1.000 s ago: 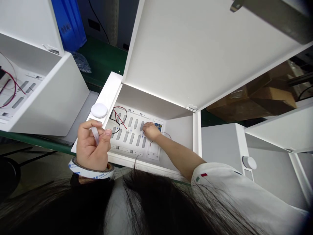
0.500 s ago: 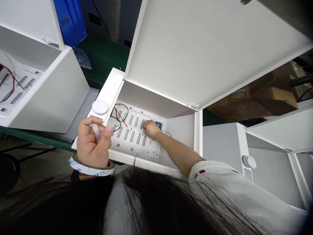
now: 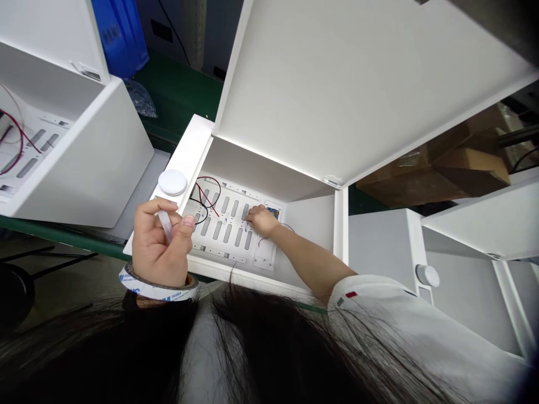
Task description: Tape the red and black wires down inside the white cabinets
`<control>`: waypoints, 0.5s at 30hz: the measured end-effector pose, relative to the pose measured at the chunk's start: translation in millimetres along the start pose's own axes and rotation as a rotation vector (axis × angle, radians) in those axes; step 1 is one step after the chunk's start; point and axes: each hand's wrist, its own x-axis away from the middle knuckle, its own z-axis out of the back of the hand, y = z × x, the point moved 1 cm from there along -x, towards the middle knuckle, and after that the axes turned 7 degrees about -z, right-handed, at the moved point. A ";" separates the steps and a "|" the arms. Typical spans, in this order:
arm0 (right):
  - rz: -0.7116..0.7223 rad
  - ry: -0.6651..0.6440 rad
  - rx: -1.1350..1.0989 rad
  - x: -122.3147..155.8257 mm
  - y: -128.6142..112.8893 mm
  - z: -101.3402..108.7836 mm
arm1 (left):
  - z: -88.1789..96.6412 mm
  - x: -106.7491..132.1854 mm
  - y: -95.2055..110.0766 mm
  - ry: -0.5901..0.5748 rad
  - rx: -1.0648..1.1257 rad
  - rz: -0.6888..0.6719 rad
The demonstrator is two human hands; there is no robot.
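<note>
My left hand (image 3: pixel 160 255) is closed near the left edge of an open white box (image 3: pixel 311 221), with a narrow white strip (image 3: pixel 165 225) between its fingers. Around that wrist sits a roll of tape (image 3: pixel 154 292) with a printed white liner. Inside the box, my right hand (image 3: pixel 261 220) is closed low over the slotted white panel (image 3: pixel 222 251); whatever its fingertips hold is hidden. Just beyond it, a blue circuit board (image 3: pixel 273 212) is partly covered. Red and black wires (image 3: pixel 214 178) loop at the panel's left end. A round white knob (image 3: pixel 172 182) stands on the box's left ledge.
The box's lid (image 3: pixel 337 84) is raised at the back. Another open white box (image 3: pixel 96 157) with red wires stands left, and a further one (image 3: pixel 463 292) right. Behind are a blue bin (image 3: pixel 122 39), clear plastic wrap (image 3: pixel 141 98) and cardboard boxes (image 3: pixel 467 174) on the green bench (image 3: pixel 185 84).
The view has shifted very slightly. Both hands keep nearly the same place and pose, the left still pinching the white strip.
</note>
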 end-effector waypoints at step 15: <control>-0.006 -0.274 0.162 -3.3 -15.4 22.2 | -1.3 0.1 1.3 0.005 0.025 0.017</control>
